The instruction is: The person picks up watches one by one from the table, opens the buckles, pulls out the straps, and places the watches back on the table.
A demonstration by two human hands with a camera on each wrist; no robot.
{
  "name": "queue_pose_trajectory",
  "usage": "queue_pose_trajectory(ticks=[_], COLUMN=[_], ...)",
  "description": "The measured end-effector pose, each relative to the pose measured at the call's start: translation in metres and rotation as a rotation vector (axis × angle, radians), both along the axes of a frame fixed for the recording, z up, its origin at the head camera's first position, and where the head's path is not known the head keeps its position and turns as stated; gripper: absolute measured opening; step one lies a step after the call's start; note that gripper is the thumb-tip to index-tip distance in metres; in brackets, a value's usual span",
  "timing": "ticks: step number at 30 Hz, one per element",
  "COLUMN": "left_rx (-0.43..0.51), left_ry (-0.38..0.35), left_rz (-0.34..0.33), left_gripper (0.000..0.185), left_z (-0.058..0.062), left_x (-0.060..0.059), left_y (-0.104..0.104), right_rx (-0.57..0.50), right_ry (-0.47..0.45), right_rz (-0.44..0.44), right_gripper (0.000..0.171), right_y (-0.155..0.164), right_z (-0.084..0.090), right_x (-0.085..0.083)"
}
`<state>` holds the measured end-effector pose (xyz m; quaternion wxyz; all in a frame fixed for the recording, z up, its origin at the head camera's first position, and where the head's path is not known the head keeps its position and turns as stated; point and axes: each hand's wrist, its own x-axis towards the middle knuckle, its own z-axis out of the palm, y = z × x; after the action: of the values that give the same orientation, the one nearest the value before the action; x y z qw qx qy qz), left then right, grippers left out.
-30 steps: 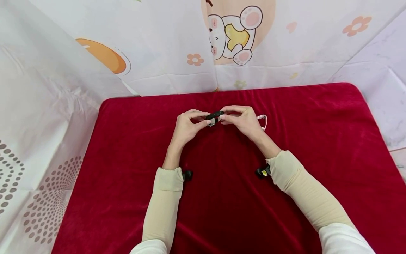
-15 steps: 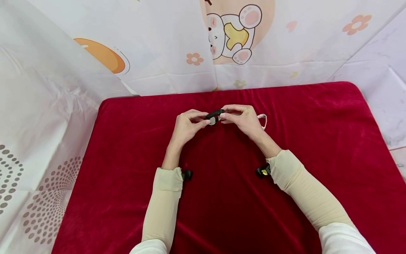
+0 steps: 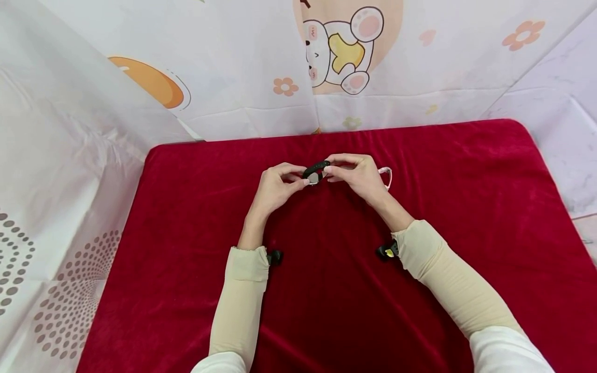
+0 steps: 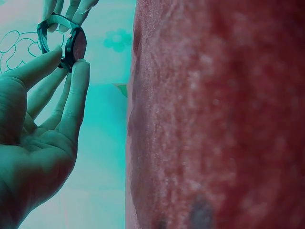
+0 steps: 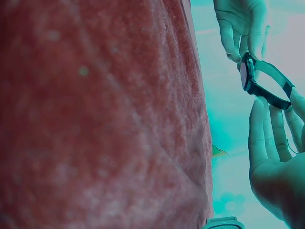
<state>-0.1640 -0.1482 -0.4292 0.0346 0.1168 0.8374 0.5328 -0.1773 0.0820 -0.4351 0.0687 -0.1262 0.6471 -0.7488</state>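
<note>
- Head view: I see my left hand [image 3: 275, 187] and right hand [image 3: 356, 173] pinching a black watch [image 3: 315, 172] between them above the red cloth [image 3: 466, 207]; a pink strap [image 3: 387, 176] lies behind the right hand.
- Left wrist view: fingertips [image 4: 78, 71] clamp the watch's round case [image 4: 76, 45] (no containers visible).
- Right wrist view: right fingers [image 5: 259, 112] grip the band [image 5: 271, 86].

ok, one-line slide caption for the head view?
Both hands, left and right, pinch a black watch above the red cloth.
</note>
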Motion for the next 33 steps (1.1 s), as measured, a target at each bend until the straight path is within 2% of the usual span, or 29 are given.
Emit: queue_pose_trajectory(ticks=[6, 11, 14, 18, 28, 33], left_rx=[-0.035, -0.046, -0.037, -0.02, -0.08, -0.063], left_ry=[-0.024, -0.041, -0.048, -0.055, -0.022, 0.005], left_rz=[-0.018, -0.045, -0.054, -0.06, -0.072, -0.047], left_gripper=[0.025, 0.027, 0.026, 0.026, 0.022, 0.02], left_z=[-0.001, 0.0, 0.0, 0.0, 0.0, 0.001], left_x=[0.001, 0.001, 0.001, 0.001, 0.001, 0.005], left_y=[-0.001, -0.001, 0.0, 0.0, 0.001, 0.0], right_rx=[0.026, 0.041, 0.053, 0.069, 0.102, 0.111], right_ry=[-0.003, 0.004, 0.021, 0.036, 0.033, 0.018], right_rz=[-0.001, -0.01, -0.029, -0.047, -0.047, -0.029], right_gripper=[0.024, 0.022, 0.022, 0.022, 0.022, 0.023], right_y=[0.001, 0.0, 0.0, 0.0, -0.002, -0.005], right_z=[0.001, 0.016, 0.012, -0.004, -0.005, -0.006], right_x=[0.0, 0.007, 0.006, 0.0, 0.001, 0.003])
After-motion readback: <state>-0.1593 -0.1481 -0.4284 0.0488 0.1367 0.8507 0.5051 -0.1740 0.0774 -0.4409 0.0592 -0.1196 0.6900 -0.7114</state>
